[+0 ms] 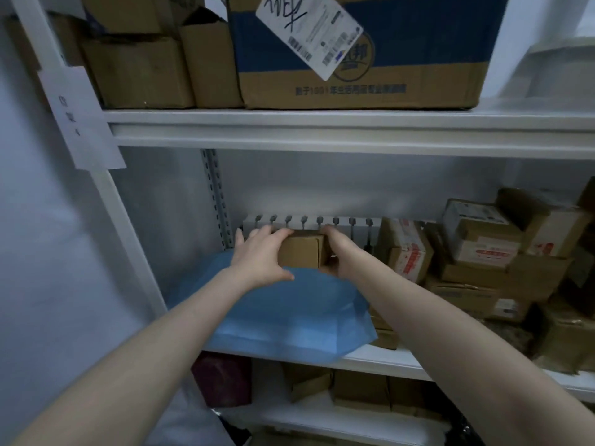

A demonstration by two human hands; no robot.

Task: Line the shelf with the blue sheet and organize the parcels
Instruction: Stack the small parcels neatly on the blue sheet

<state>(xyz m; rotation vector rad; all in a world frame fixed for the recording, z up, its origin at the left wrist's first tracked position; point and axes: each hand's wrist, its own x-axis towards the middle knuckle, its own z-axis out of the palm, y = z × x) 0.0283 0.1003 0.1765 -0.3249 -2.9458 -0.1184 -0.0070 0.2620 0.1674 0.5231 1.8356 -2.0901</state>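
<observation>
Left hand, right hand: fingers clamp the parcel, centre frame. I'd seat it flat, not rucking the blue sheet.

Both hands clasp a small brown box: the left hand curls over its left side and top, the right hand over its right side. Beneath the grip the blue sheet lies (rumpled) on the white shelf. To the right of the grip is a pile of parcels, and just behind it a row of grey pegs.
</observation>
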